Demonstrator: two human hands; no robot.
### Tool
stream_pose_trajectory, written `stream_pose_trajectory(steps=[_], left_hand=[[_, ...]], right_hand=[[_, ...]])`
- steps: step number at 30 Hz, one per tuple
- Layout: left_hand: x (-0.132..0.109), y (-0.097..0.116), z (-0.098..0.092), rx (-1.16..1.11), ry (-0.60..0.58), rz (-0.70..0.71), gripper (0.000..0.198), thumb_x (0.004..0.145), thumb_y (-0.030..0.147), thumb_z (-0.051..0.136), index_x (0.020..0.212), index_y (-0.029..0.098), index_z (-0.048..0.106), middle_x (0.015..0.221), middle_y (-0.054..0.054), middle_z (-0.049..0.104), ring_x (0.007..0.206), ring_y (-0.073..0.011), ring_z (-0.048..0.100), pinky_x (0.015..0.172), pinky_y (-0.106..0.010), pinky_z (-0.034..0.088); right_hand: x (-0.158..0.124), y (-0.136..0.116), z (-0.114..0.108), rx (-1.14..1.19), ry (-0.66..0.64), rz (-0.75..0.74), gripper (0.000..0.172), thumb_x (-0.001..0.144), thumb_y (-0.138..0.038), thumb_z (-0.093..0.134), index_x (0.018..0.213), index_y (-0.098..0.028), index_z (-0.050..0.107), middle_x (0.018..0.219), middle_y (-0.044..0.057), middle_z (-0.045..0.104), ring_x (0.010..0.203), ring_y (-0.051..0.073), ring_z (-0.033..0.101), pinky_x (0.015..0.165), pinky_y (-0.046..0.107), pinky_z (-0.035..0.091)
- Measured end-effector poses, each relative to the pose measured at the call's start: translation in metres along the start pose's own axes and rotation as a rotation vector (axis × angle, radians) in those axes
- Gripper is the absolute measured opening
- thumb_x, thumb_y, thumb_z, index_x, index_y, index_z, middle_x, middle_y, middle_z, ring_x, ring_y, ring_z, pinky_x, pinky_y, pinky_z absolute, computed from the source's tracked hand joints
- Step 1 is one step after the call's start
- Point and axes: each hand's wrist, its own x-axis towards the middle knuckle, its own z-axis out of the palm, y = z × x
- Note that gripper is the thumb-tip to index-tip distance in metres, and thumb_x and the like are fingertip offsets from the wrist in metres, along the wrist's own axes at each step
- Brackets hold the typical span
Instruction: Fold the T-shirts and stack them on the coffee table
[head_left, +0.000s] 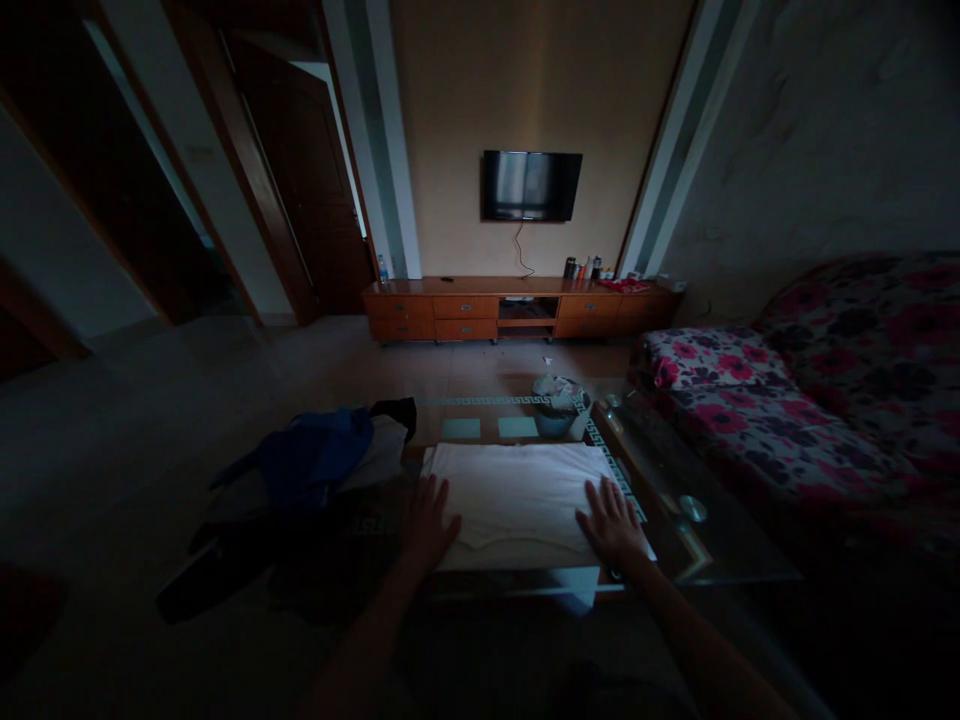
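Observation:
A white folded cloth (517, 500), seemingly a garment, lies flat as a rough rectangle on the glass coffee table (735, 555). On its left edge rests my left hand (430, 525), fingers spread and palm down. My right hand (613, 522) lies flat across the right edge, its fingers also apart. Neither hand grips the cloth. Left of it is a heap of clothes, with a blue garment (319, 455) on top and dark and pale pieces around it. The dim light hides the cloth's exact kind.
Beyond the table's far side stands a lined waste basket (555, 422). A flowered sofa (765, 420) is on the right. Farther off, a wooden TV cabinet (465, 308) holds bottles and cans, below a wall television (532, 187). A brown door (315, 190) is at the left.

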Motion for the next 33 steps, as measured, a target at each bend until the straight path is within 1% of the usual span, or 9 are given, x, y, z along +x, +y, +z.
stream_pose_trajectory(steps=[5,9,11,14,19,21,24,30,33], left_hand=[[0.001,0.028,0.001,-0.029,0.047,0.107,0.067,0.097,0.049,0.041,0.153,0.013,0.042,0.165,-0.013,0.03,0.155,-0.0293,0.016,0.125,-0.047,0.011],[-0.007,0.039,0.014,-0.095,-0.092,0.244,0.071,0.094,0.058,0.046,0.158,0.029,0.033,0.167,-0.005,0.026,0.154,-0.0316,0.017,0.124,-0.05,0.016],[-0.011,0.038,0.016,-0.103,-0.136,0.232,0.075,0.091,0.062,0.049,0.158,0.034,0.029,0.168,-0.003,0.021,0.155,-0.0348,0.014,0.123,-0.054,0.014],[-0.013,0.037,0.013,-0.103,-0.161,0.217,0.08,0.089,0.065,0.053,0.159,0.036,0.026,0.169,-0.003,0.018,0.155,-0.0358,0.012,0.123,-0.056,0.01],[-0.006,0.041,0.007,-0.096,-0.088,0.127,0.072,0.094,0.065,0.043,0.157,0.031,0.034,0.167,-0.006,0.024,0.154,-0.034,0.016,0.124,-0.055,0.011],[-0.004,0.043,0.007,-0.083,-0.031,0.033,0.069,0.097,0.058,0.039,0.156,0.023,0.037,0.167,-0.01,0.024,0.155,-0.0328,0.015,0.124,-0.052,0.013],[-0.004,0.041,0.009,-0.084,-0.033,-0.04,0.071,0.096,0.055,0.042,0.156,0.018,0.038,0.166,-0.012,0.026,0.155,-0.0331,0.015,0.124,-0.049,0.016],[-0.011,0.026,0.01,-0.081,-0.059,-0.022,0.073,0.093,0.057,0.048,0.156,0.023,0.037,0.167,-0.009,0.024,0.155,-0.0326,0.014,0.123,-0.049,0.016],[-0.014,0.012,0.01,-0.066,-0.056,-0.015,0.07,0.093,0.058,0.048,0.156,0.029,0.037,0.168,-0.007,0.023,0.155,-0.0316,0.013,0.122,-0.05,0.017]], right_hand=[[0.004,-0.031,-0.015,-0.065,-0.039,0.07,0.07,0.098,-0.053,0.035,0.156,-0.013,0.038,0.166,0.019,0.021,0.153,0.041,0.013,0.12,0.063,0.003],[0.004,-0.065,-0.015,0.014,-0.092,0.104,0.071,0.098,-0.065,0.025,0.161,-0.031,0.023,0.17,0.008,0.01,0.154,0.04,0.009,0.116,0.07,0.004],[0.002,-0.071,-0.01,0.031,-0.121,0.098,0.069,0.098,-0.068,0.022,0.16,-0.039,0.016,0.17,0.003,0.005,0.154,0.039,0.005,0.114,0.072,0.002],[0.0,-0.07,-0.005,0.026,-0.13,0.103,0.071,0.097,-0.069,0.022,0.16,-0.039,0.013,0.17,0.004,0.004,0.155,0.037,0.001,0.115,0.07,-0.003],[-0.001,-0.08,-0.021,0.035,-0.076,0.09,0.07,0.098,-0.065,0.026,0.16,-0.03,0.026,0.17,0.007,0.007,0.155,0.038,0.003,0.116,0.069,-0.006],[-0.001,-0.094,-0.029,0.075,-0.072,0.03,0.07,0.099,-0.063,0.028,0.159,-0.027,0.029,0.169,0.008,0.007,0.155,0.038,0.003,0.117,0.069,-0.004],[-0.004,-0.115,-0.033,0.158,-0.104,-0.066,0.067,0.099,-0.06,0.032,0.16,-0.033,0.024,0.17,0.005,0.006,0.155,0.037,0.004,0.117,0.069,0.002],[-0.013,-0.122,-0.024,0.197,-0.15,-0.15,0.066,0.099,-0.064,0.032,0.159,-0.038,0.022,0.17,0.004,0.004,0.155,0.036,0.002,0.115,0.072,0.005],[-0.012,-0.119,-0.028,0.241,-0.22,-0.134,0.063,0.101,-0.062,0.028,0.159,-0.038,0.024,0.17,0.005,0.008,0.155,0.032,0.008,0.117,0.067,0.014]])
